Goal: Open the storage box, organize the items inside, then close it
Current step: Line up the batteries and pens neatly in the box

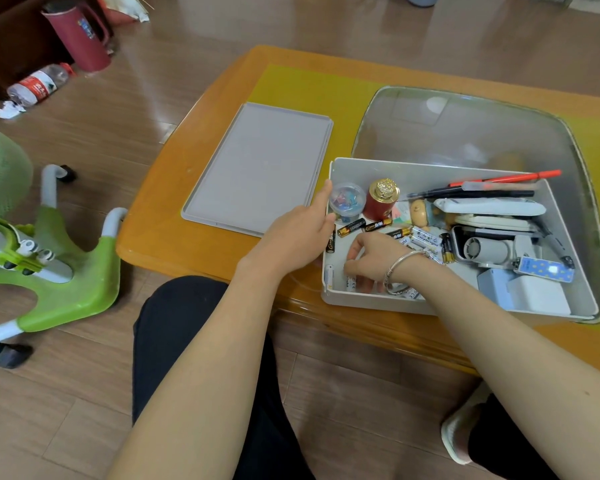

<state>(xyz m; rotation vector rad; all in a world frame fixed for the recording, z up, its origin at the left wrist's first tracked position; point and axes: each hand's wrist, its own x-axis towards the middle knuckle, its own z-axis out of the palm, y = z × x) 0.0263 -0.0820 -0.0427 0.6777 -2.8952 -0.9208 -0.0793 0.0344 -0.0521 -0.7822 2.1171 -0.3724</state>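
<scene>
1. Box point(440, 306) of grey plastic stands open at the near edge of the wooden table point(187, 188), and its flat lid point(260, 168) lies on the table just to the left of it.
2. The left hand point(298, 233) rests against the left wall of the box; the fingers are straight and together, and the thumb points up along the rim.
3. The right hand point(371, 261), with a silver bracelet point(400, 268) on the wrist, is inside the box at the near left corner. Its fingers are curled down among the batteries point(378, 226); I cannot tell if they already hold one.
4. Further back in the box are a clear ball point(347, 199), a red jar with gold cap point(381, 199), several pens point(499, 185) and a small fan point(489, 251).
5. A green chair base point(66, 271) stands on the floor to the left.
</scene>
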